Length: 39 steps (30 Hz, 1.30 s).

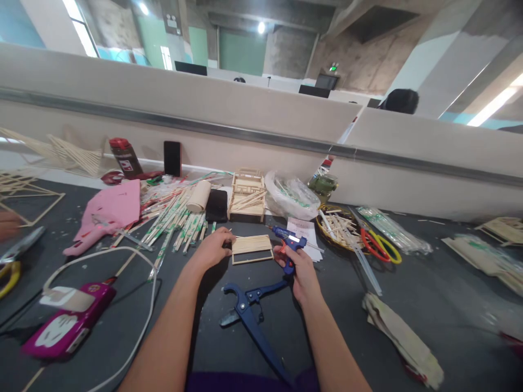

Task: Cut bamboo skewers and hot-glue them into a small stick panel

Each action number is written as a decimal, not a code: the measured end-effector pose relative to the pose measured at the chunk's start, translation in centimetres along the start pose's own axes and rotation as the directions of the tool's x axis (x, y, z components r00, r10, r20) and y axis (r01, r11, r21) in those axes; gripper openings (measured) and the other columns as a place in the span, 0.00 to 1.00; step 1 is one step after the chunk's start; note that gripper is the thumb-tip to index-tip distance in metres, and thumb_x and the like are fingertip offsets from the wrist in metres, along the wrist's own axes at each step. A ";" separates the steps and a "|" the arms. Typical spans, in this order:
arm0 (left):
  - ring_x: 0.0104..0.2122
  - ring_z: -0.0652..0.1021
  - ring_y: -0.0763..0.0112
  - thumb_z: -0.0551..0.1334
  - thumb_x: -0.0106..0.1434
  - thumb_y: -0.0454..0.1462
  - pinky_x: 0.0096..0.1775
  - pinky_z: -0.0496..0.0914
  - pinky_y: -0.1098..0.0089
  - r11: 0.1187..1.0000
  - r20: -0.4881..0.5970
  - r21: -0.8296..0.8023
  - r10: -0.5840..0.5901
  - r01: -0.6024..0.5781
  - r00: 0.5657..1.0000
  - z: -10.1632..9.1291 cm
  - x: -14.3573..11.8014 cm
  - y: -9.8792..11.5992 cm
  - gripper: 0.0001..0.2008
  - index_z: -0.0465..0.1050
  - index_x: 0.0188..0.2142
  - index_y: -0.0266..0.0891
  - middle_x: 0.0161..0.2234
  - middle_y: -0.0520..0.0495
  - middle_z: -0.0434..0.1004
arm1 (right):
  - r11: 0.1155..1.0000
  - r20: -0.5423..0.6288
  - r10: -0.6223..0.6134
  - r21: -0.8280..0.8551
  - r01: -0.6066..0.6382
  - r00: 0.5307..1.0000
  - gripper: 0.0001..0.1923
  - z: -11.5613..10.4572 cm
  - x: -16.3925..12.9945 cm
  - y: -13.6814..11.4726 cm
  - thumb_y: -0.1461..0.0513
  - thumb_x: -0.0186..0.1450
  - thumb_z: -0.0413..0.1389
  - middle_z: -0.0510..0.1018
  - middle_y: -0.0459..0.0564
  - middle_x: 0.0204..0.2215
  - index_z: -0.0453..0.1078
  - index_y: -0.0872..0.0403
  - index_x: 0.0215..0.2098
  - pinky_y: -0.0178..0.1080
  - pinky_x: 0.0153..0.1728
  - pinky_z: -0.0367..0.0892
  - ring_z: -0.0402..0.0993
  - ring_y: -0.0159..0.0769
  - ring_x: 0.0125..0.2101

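My left hand (214, 247) pinches the left edge of a small wooden stick panel (251, 244), its upper part filled with sticks and its lower part an open frame. In my right hand (301, 269) is a blue hot glue gun (291, 239), gripped by the handle, its nozzle pointing left over the panel's right end. Between my forearms lies a blue pipe cutter (247, 313) with its jaws spread. Behind the panel stands a small model made of wooden sticks (247, 198). A sheet of paper (304, 231) lies behind the glue gun.
Packaged chopsticks (175, 220) are heaped at the back left, near pink cloth (108, 212). A purple power strip (69, 321) and white cable lie left. Right are a basket of stick pieces (341, 226), scissors (379, 245) and a glove (402, 337). Another person's hand (10, 224) shows far left.
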<state>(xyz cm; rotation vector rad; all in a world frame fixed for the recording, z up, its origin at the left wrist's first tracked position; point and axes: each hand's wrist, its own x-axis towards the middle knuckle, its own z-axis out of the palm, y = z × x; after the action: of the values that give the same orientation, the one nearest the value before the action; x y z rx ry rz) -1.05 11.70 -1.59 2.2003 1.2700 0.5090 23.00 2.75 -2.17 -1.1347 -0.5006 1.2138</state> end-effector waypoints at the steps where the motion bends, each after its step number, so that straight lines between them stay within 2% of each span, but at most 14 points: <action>1: 0.40 0.74 0.67 0.64 0.49 0.28 0.45 0.67 0.69 1.000 0.004 0.002 -0.001 0.001 1.000 0.0 0.0 0.0 0.16 0.76 0.39 0.40 0.44 0.47 0.71 | 1.000 0.003 0.001 -0.002 -0.001 1.000 0.17 0.0 0.1 0.0 0.56 0.49 0.67 0.82 0.52 0.30 0.74 0.57 0.34 0.33 0.28 0.68 0.77 0.36 0.30; 22: 0.42 0.74 0.67 0.63 0.48 0.26 0.46 0.65 0.70 1.000 0.005 0.023 -0.019 0.019 1.000 -0.2 -0.1 0.7 0.18 0.77 0.39 0.43 0.45 0.48 0.70 | 1.000 0.012 0.011 0.008 -0.011 1.000 0.17 0.1 0.0 -0.1 0.57 0.49 0.67 0.82 0.52 0.30 0.74 0.57 0.34 0.33 0.27 0.68 0.77 0.36 0.30; 39: 0.42 0.74 0.66 0.64 0.48 0.27 0.46 0.65 0.70 0.999 0.001 0.008 -0.049 0.049 0.999 -0.5 -0.1 1.4 0.16 0.78 0.36 0.43 0.42 0.48 0.71 | 1.000 0.018 0.002 -0.010 -0.002 1.000 0.18 0.1 0.0 -0.1 0.56 0.49 0.67 0.82 0.52 0.29 0.75 0.57 0.35 0.33 0.26 0.68 0.78 0.36 0.30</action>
<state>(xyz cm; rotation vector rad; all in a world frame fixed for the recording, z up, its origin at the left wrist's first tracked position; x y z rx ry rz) -0.45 11.13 -0.37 2.1697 1.3238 0.4839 23.01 2.81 -2.04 -1.1343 -0.5196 1.2249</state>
